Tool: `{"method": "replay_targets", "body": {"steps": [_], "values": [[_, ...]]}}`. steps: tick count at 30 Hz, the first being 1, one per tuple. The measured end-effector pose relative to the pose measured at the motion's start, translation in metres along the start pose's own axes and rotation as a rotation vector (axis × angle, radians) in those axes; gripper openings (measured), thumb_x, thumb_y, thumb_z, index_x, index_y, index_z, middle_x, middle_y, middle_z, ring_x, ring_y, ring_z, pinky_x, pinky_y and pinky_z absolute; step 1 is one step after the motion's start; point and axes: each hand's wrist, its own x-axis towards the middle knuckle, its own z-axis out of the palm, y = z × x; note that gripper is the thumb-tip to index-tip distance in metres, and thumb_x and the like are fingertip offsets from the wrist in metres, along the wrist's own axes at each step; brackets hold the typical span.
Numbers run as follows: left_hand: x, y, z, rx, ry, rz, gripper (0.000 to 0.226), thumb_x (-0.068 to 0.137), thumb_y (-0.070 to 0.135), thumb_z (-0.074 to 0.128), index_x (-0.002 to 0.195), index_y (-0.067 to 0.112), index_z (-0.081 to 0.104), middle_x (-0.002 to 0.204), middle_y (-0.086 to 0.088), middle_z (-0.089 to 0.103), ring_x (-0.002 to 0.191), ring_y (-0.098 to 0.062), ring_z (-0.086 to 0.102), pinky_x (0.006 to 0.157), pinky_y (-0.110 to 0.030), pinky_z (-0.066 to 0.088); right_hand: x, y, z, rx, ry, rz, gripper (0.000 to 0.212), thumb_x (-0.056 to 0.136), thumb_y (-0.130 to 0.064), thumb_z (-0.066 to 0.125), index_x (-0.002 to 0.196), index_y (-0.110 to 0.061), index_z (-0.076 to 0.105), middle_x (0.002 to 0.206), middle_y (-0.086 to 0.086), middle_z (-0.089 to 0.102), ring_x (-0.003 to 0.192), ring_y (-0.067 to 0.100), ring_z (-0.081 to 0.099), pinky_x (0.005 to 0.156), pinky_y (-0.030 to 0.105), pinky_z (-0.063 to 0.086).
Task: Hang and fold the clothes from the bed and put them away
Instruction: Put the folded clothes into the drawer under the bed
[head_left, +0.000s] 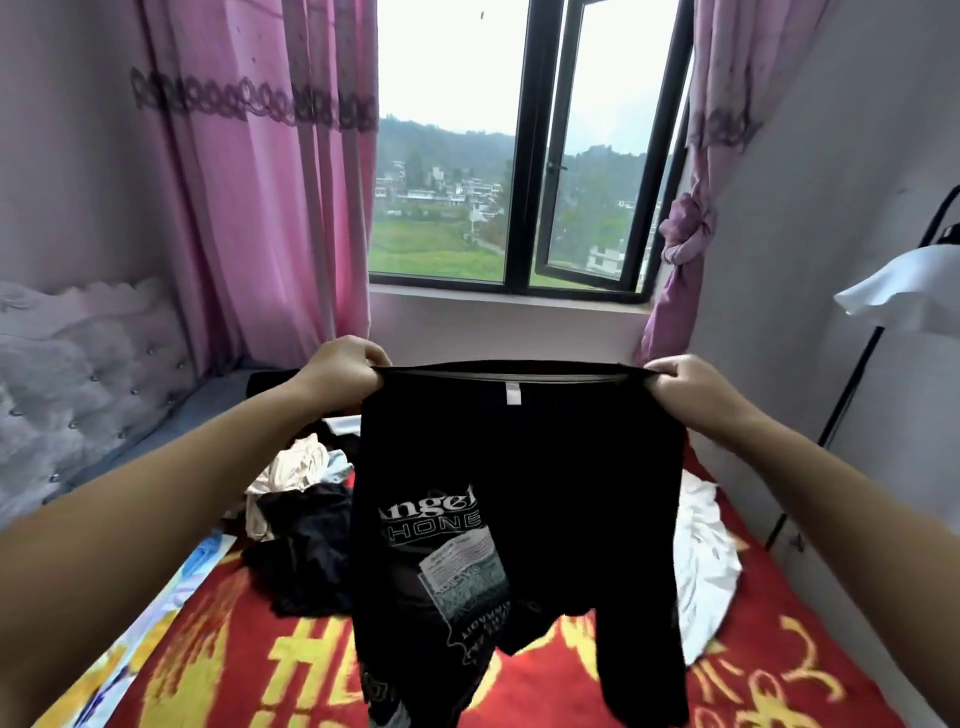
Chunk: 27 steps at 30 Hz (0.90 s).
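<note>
A black T-shirt (545, 467) with a white printed graphic hangs in the air over the bed, stretched flat between both hands. My left hand (343, 371) grips its top edge at the left corner. My right hand (680, 384) grips the same edge at the right corner. A small white label shows just below the stretched edge. The shirt's lower part hangs down toward the red blanket (249, 654). On the bed behind it lie a dark garment (306, 545), a cream garment (293, 467) and a white garment (704, 551).
The bed has a tufted pale headboard (67, 379) at the left. Pink curtains (260, 182) frame an open window (524, 156) straight ahead. At the right wall a black clothes rack (852, 384) carries a white garment (904, 286).
</note>
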Motion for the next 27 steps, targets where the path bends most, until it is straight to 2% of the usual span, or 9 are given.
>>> {"method": "replay_targets", "body": {"steps": [5, 8, 11, 12, 14, 17, 21, 24, 27], "values": [[0.005, -0.022, -0.001, -0.663, -0.168, -0.146, 0.021, 0.091, 0.005, 0.057, 0.077, 0.019, 0.065, 0.067, 0.000, 0.054, 0.053, -0.006, 0.051, 0.049, -0.015, 0.046, 0.008, -0.007, -0.017, 0.054, -0.142, -0.159, 0.023, 0.094, -0.025, 0.056, 0.086, -0.006, 0.067, 0.069, -0.001, 0.060, 0.066, 0.010, 0.053, 0.066, 0.026, 0.042], [0.001, -0.028, -0.005, -0.733, -0.253, -0.053, 0.026, 0.092, 0.012, 0.057, 0.075, 0.024, 0.071, 0.062, 0.003, 0.061, 0.048, -0.005, 0.056, 0.046, -0.014, 0.047, 0.010, -0.006, -0.038, 0.125, -0.310, -0.151, 0.043, 0.081, -0.057, 0.062, 0.092, -0.017, 0.072, 0.079, -0.002, 0.068, 0.071, 0.004, 0.061, 0.066, 0.015, 0.048], [-0.001, -0.026, -0.003, -0.677, -0.298, 0.028, 0.020, 0.093, 0.019, 0.057, 0.082, 0.019, 0.074, 0.068, -0.001, 0.065, 0.054, -0.008, 0.060, 0.049, -0.016, 0.050, 0.016, -0.003, -0.058, 0.211, -0.466, -0.181, 0.055, 0.072, -0.068, 0.067, 0.103, -0.023, 0.072, 0.097, 0.002, 0.073, 0.088, 0.009, 0.067, 0.075, 0.015, 0.052], [0.000, -0.025, -0.003, -0.675, -0.340, 0.038, 0.017, 0.091, 0.023, 0.060, 0.087, 0.014, 0.074, 0.073, -0.004, 0.066, 0.059, -0.011, 0.061, 0.053, -0.019, 0.051, 0.019, -0.002, -0.063, 0.235, -0.537, -0.178, 0.059, 0.071, -0.067, 0.069, 0.109, -0.023, 0.071, 0.105, 0.002, 0.072, 0.095, 0.012, 0.067, 0.081, 0.018, 0.052], [0.004, -0.027, -0.007, -0.654, -0.489, 0.033, 0.044, 0.080, 0.040, 0.071, 0.102, 0.001, 0.067, 0.085, -0.010, 0.064, 0.070, -0.017, 0.061, 0.062, -0.023, 0.053, 0.025, 0.002, -0.071, 0.258, -0.774, -0.125, 0.061, 0.074, -0.056, 0.074, 0.122, -0.019, 0.064, 0.121, 0.007, 0.067, 0.109, 0.020, 0.064, 0.094, 0.027, 0.050], [0.011, -0.040, -0.016, -0.589, -0.689, 0.007, 0.066, 0.064, 0.051, 0.083, 0.107, 0.004, 0.067, 0.089, -0.009, 0.062, 0.071, -0.017, 0.061, 0.063, -0.022, 0.053, 0.033, 0.010, -0.076, 0.234, -1.043, -0.032, 0.049, 0.080, -0.030, 0.077, 0.120, -0.007, 0.063, 0.118, 0.019, 0.066, 0.104, 0.029, 0.064, 0.092, 0.037, 0.051], [0.023, -0.061, -0.011, -0.585, -0.651, -0.127, 0.050, 0.066, 0.046, 0.084, 0.101, 0.012, 0.073, 0.091, -0.010, 0.069, 0.071, -0.016, 0.067, 0.067, -0.025, 0.057, 0.039, 0.030, -0.047, 0.157, -0.767, 0.057, 0.038, 0.081, -0.036, 0.072, 0.098, -0.002, 0.072, 0.093, 0.015, 0.070, 0.081, 0.023, 0.063, 0.073, 0.028, 0.051], [0.025, -0.056, 0.014, -0.606, -0.439, -0.266, 0.040, 0.083, 0.037, 0.070, 0.105, 0.004, 0.069, 0.090, -0.012, 0.071, 0.068, -0.016, 0.068, 0.064, -0.025, 0.057, 0.044, 0.036, 0.004, 0.174, -0.431, 0.087, 0.031, 0.087, -0.037, 0.064, 0.085, -0.006, 0.071, 0.070, 0.001, 0.065, 0.059, 0.010, 0.057, 0.055, 0.022, 0.044], [0.025, -0.027, 0.045, -0.745, -0.268, -0.400, 0.020, 0.097, 0.020, 0.054, 0.094, 0.003, 0.065, 0.069, -0.006, 0.070, 0.054, -0.013, 0.066, 0.054, -0.024, 0.056, 0.054, 0.029, 0.051, 0.109, -0.165, 0.070, 0.040, 0.098, -0.029, 0.052, 0.084, 0.006, 0.066, 0.063, 0.003, 0.055, 0.055, 0.015, 0.048, 0.055, 0.029, 0.033]]}}
